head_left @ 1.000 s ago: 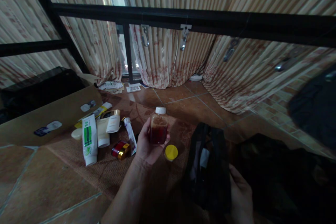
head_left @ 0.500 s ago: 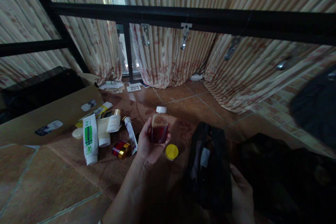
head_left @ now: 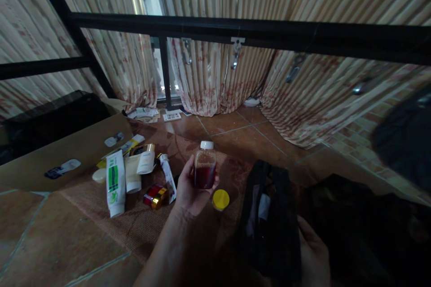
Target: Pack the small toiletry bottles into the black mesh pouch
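My left hand [head_left: 193,193] is closed around a clear bottle [head_left: 204,170] with a white cap and dark red liquid in its lower part, held upright. Just right of that hand, a jar with a yellow lid [head_left: 221,199] sits on the brown mat. At the lower right, my right hand [head_left: 312,251] grips the right side of a black zip pouch [head_left: 269,228]; its fingertips are hidden behind the fabric. The pouch's top gapes, and something pale [head_left: 264,206] shows inside.
Left on the mat [head_left: 141,233] lie a white-and-green tube [head_left: 115,184], a white bottle [head_left: 146,161], a slim tube [head_left: 167,177] and a red-and-gold jar [head_left: 156,196]. A cardboard box [head_left: 84,157] holding something black stands behind them. Striped curtains [head_left: 222,76] hang beyond a dark rail [head_left: 235,29].
The whole scene sits slightly lower in the picture. Both hands keep their holds on the bottle and the pouch, which have hardly moved.
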`<move>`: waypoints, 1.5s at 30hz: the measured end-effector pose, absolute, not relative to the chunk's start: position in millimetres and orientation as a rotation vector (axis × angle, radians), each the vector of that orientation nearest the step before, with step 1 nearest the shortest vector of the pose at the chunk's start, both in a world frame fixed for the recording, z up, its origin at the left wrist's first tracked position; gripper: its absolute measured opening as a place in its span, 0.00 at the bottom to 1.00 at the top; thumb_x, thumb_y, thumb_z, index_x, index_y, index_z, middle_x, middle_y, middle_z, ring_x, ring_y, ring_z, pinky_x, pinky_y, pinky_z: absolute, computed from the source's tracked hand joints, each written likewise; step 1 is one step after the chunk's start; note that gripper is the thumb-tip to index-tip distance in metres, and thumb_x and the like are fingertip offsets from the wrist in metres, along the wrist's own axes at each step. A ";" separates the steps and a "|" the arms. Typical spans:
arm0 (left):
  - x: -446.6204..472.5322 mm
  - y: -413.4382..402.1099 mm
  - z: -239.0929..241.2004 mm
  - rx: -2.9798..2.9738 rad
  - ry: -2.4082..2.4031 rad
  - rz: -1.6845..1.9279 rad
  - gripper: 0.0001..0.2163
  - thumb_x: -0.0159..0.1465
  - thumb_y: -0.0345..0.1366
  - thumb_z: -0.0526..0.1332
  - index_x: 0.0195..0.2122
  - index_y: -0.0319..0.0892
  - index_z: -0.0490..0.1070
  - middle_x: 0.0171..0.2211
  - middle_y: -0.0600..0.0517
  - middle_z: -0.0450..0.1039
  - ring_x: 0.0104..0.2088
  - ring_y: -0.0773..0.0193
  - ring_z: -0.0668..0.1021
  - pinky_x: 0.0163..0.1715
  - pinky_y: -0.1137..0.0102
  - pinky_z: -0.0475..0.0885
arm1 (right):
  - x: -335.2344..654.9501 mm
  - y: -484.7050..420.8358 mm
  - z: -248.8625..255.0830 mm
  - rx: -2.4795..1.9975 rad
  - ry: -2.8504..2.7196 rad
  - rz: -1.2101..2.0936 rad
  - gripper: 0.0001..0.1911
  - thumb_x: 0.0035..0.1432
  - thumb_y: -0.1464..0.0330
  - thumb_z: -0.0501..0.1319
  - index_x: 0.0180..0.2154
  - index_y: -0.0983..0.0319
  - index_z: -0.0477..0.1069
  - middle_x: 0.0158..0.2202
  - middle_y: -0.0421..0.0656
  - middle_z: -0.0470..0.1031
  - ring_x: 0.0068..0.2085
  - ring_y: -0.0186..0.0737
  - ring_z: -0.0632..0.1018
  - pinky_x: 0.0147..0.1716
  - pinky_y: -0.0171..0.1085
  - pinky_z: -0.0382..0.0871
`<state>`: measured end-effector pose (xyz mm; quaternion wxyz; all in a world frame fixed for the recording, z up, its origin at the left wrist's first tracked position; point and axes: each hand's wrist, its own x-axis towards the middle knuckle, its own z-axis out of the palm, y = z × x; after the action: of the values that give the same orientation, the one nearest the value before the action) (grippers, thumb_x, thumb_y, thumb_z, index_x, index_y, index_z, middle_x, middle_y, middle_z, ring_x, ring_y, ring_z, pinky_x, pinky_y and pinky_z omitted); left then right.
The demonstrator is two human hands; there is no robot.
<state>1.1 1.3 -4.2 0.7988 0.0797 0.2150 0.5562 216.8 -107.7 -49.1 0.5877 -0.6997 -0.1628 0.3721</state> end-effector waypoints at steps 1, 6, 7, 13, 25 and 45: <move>1.1 1.1 -3.9 0.174 0.461 1.197 0.13 0.60 0.42 0.56 0.37 0.38 0.72 0.32 0.45 0.75 0.29 0.63 0.76 0.27 0.70 0.72 | 216.8 -107.4 -48.2 -1.633 -0.359 0.862 0.26 0.32 0.55 0.69 0.35 0.63 0.74 0.24 0.40 0.76 0.23 0.37 0.74 0.20 0.32 0.67; 1.5 0.9 -2.1 0.163 0.463 1.194 0.13 0.60 0.42 0.56 0.37 0.38 0.72 0.32 0.45 0.75 0.28 0.64 0.76 0.26 0.70 0.71 | 218.9 -107.5 -50.1 -1.631 -0.355 0.842 0.27 0.31 0.55 0.69 0.34 0.64 0.74 0.25 0.41 0.77 0.24 0.38 0.75 0.20 0.32 0.68; 1.6 1.0 -1.9 0.157 0.463 1.195 0.13 0.59 0.42 0.56 0.37 0.38 0.72 0.32 0.45 0.75 0.28 0.64 0.76 0.26 0.70 0.72 | 219.3 -107.7 -51.2 -1.637 -0.370 0.832 0.27 0.32 0.54 0.69 0.35 0.64 0.74 0.25 0.42 0.77 0.24 0.38 0.75 0.20 0.32 0.68; 1.9 1.3 -3.0 0.147 0.459 1.208 0.12 0.59 0.41 0.57 0.36 0.38 0.72 0.33 0.45 0.75 0.31 0.62 0.77 0.28 0.69 0.72 | 218.9 -106.9 -52.9 -1.650 -0.462 0.751 0.26 0.34 0.53 0.68 0.33 0.64 0.75 0.21 0.41 0.76 0.21 0.36 0.73 0.18 0.32 0.66; 1.4 1.3 -4.2 0.163 0.432 1.198 0.13 0.60 0.42 0.56 0.37 0.39 0.72 0.33 0.45 0.75 0.31 0.63 0.76 0.28 0.70 0.72 | 219.4 -107.3 -51.1 -1.656 -0.441 0.794 0.26 0.33 0.53 0.69 0.34 0.64 0.75 0.22 0.41 0.76 0.21 0.37 0.74 0.19 0.32 0.67; 0.0 1.6 -6.4 0.168 0.449 1.183 0.15 0.59 0.43 0.56 0.39 0.37 0.71 0.32 0.45 0.75 0.28 0.63 0.75 0.26 0.69 0.71 | 218.6 -107.7 -51.8 -1.637 -0.379 0.870 0.26 0.32 0.54 0.69 0.34 0.63 0.73 0.22 0.39 0.75 0.20 0.35 0.72 0.17 0.31 0.65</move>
<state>0.0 1.6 -6.4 0.8033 0.0786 0.2094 0.5520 218.6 -107.7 -51.8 0.5850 -0.7017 -0.1625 0.3729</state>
